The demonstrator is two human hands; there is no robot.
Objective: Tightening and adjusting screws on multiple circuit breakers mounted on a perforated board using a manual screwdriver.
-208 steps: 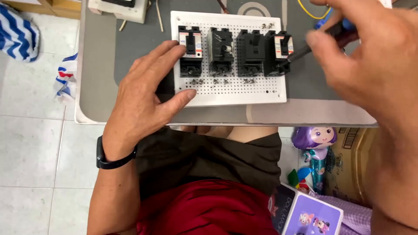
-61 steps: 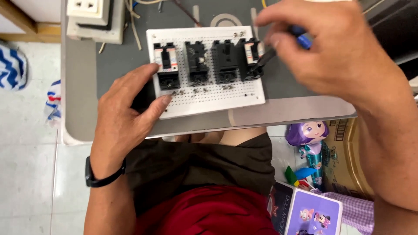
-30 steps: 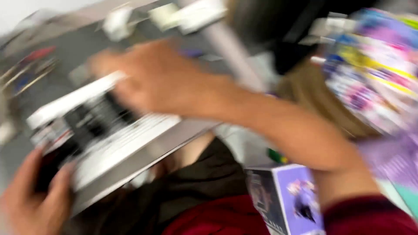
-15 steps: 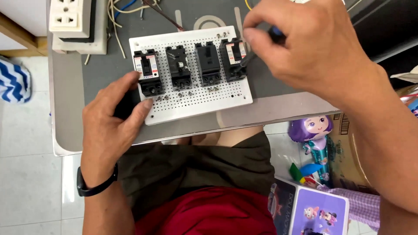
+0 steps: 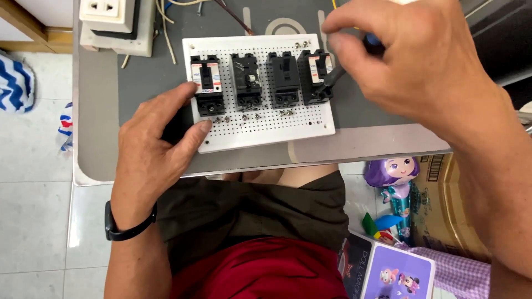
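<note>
Mostly hidden screwdriver (image 5: 339, 71) pinched in right hand (image 5: 413, 63) fingers; left hand (image 5: 152, 149) fingers spread beside pegboard (image 5: 266, 130).

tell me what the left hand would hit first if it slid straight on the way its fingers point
Likely the leftmost breaker: the left hand points up and right, fingertips on the white board just below it.

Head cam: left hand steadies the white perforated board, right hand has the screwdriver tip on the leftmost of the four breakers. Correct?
Not quite. In the head view the right hand has the screwdriver tip on the rightmost of the four breakers, not the leftmost. The rest holds: the left hand steadies the white perforated board.
</note>
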